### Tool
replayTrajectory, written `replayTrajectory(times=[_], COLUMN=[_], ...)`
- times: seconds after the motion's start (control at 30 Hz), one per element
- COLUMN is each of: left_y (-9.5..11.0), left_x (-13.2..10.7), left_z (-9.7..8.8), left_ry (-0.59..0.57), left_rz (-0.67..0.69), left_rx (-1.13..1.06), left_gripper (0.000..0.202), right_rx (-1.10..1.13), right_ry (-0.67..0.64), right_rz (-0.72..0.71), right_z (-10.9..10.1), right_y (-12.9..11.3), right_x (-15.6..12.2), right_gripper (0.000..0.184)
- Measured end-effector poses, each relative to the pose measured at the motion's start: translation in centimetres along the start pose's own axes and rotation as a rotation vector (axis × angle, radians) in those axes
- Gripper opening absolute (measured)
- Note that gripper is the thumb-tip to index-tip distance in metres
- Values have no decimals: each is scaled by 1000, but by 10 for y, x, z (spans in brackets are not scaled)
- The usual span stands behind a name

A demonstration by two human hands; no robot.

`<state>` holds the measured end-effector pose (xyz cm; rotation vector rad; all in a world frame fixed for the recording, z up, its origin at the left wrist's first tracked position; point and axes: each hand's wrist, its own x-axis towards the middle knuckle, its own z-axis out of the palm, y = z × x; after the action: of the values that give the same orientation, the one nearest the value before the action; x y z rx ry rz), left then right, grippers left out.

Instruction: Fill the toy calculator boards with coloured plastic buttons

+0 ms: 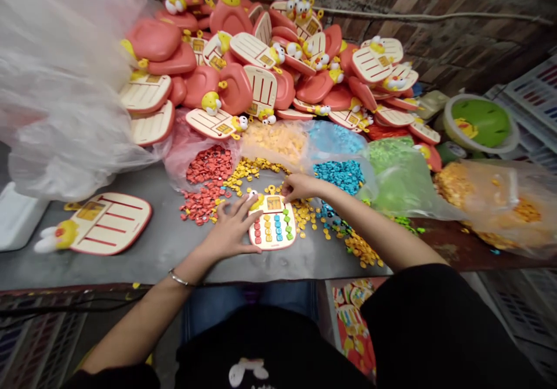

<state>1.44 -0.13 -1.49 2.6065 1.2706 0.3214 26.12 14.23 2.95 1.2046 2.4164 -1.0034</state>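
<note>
Workpiece: a toy calculator board [273, 226] with a cream face, red rim and yellow duck head lies flat on the grey metal tabletop [165, 258]. Rows of coloured keys [277, 226] sit in its lower face.

Position: the board lies between the hands, near the front of the tabletop and just ahead of the loose stock.

Left hand: the left hand [230, 231] is open, its fingers spread against the board's left side. It closes on nothing.

Right hand: the right hand [300, 186] rests on the board's top edge beside the duck head, fingers curled downward. Whether they pinch a key cannot be told.

Loose stock: red keys [204, 186], yellow keys [248, 170] and blue keys [339, 175] lie in heaps behind the board. Orange-yellow keys [304, 212] are scattered to its right.

Spill risk: a sweep of the right forearm [369, 226] can push scattered keys across the tabletop.

Mix risk: the heaps touch, so colours can cross and a wrong key can be picked.

Seating risk: uneven hand pressure can tilt the board or lift seated keys.

Edges: the near tabletop edge [183, 284] runs close in front of the board, so dropped keys can fall off it.

Room: bare tabletop extends left to a second toy board [102, 224]. The heaped red toy shells [235, 58] limit reach behind.
</note>
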Motion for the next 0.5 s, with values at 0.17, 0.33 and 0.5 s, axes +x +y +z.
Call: replayTrajectory(times=[0.17, 0.33, 0.5], left_y=[1, -1, -9], left_x=[0, -1, -5], left_z=[-4, 0, 4], left_ry=[73, 132, 248], left_rz=[3, 33, 111], left_rx=[19, -6, -26], left_gripper=[85, 93, 103], right_rx=[349, 631, 729], right_ry=[232, 302, 547], right_rz=[-14, 59, -15], right_z=[18, 44, 66], right_y=[-1, -11, -25], right_x=[-25, -32, -40], right_gripper=[32, 36, 45])
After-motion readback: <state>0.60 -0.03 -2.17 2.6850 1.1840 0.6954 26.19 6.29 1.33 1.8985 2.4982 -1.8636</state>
